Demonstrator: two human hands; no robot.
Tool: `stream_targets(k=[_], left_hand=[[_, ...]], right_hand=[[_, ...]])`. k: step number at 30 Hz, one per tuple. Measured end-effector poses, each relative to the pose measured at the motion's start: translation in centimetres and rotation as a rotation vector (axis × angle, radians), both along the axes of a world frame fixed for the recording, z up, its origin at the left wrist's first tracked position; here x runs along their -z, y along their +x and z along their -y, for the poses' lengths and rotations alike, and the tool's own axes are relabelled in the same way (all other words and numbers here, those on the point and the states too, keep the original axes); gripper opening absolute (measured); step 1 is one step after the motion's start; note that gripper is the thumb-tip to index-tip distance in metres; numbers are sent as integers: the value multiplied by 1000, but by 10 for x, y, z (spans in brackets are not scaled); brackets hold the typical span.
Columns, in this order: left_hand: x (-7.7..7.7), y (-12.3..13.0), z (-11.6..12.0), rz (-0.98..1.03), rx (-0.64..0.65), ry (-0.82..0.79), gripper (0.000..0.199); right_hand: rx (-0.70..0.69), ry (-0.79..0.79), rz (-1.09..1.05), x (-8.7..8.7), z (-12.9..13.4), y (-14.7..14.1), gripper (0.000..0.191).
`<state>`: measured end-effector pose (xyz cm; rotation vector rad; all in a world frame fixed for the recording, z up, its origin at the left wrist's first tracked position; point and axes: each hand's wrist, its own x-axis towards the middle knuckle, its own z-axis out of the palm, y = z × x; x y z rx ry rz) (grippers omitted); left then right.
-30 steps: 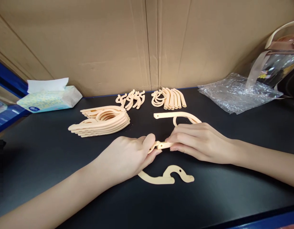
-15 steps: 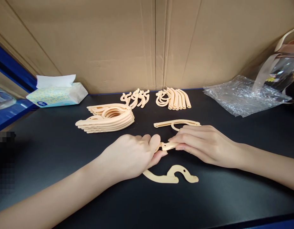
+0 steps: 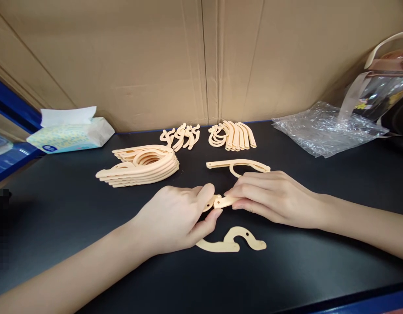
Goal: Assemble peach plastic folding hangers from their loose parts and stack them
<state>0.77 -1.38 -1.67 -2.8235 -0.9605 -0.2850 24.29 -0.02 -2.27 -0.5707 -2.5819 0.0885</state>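
My left hand (image 3: 177,213) is closed on a beige plastic hanger piece (image 3: 208,204), of which only a short stretch with a dark hole shows. My right hand (image 3: 276,198) pinches a beige hanger arm (image 3: 223,202), its holed end meeting the piece at my left fingertips. Whether the two ends are joined, I cannot tell. Just below my hands, a flat beige piece with a curved hook (image 3: 217,247) lies on the black table, partly covered by my left hand. Beyond my right fingers lies another hanger arm (image 3: 234,164) with a curved strip under it.
A stack of folded hangers (image 3: 139,172) stands left of centre. Farther back are loose hooks (image 3: 180,136) and a row of hanger arms (image 3: 239,135). A tissue pack (image 3: 69,133) sits back left; crumpled clear plastic (image 3: 319,131) and a clear bag (image 3: 368,93) are at right.
The camera view has shifted slightly, moving the scene a little left. My left thumb has shifted, and more of the holed piece shows between my hands. Both hands keep their grip.
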Motion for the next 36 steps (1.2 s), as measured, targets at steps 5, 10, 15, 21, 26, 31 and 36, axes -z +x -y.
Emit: stream_targets(k=[5, 10, 15, 21, 26, 31, 36], left_hand=[[-1, 0, -1, 9, -21, -35, 17], [1, 0, 0, 2, -5, -18, 18], [2, 0, -1, 11, 2, 8, 18], [1, 0, -1, 7, 8, 7, 19], [-1, 3, -1, -24, -1, 7, 19], [-5, 3, 1, -49, -5, 2, 19], [-7, 4, 1, -93, -13, -17, 19]], right_hand=[[12, -20, 22, 0, 0, 1, 21], [18, -29, 42, 2, -1, 2, 22], [9, 2, 43, 2, -1, 2, 21], [8, -9, 49, 2, -2, 1, 22], [7, -3, 51, 2, -2, 2, 23], [6, 8, 59, 0, -2, 1, 23], [2, 13, 58, -1, -2, 1, 23]])
